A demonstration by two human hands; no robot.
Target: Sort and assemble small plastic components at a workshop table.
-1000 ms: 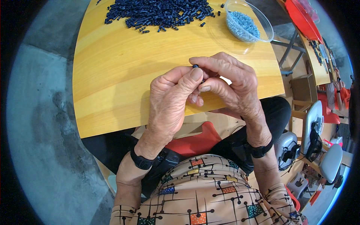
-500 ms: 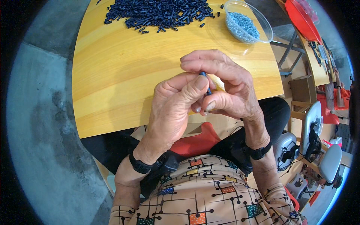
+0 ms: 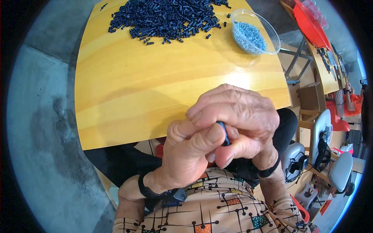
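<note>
Between my two hands is a small dark blue-black plastic cylinder (image 3: 224, 134), mostly covered by fingers. My left hand (image 3: 188, 153) pinches it, the thumb lying along its side. From the right, my right hand (image 3: 244, 118) closes over it, with curled fingers above and the thumb below. Both hands are close to my body, over the near edge of the yellow table (image 3: 128, 93). Whether a second part sits inside the fingers is hidden. A pile of similar dark plastic parts (image 3: 163, 19) lies at the far side of the table.
A clear round bowl (image 3: 276, 42) of small shiny pieces (image 3: 248, 37) stands at the far right of the table. A few loose dark parts lie around the pile. On the right are another table with a red tray (image 3: 311, 23), grey stools (image 3: 342, 169) and a person in orange (image 3: 353, 105).
Both hands have come down and nearer my body with the dark cylinder. My right fingers have curled further over it, covering more of it.
</note>
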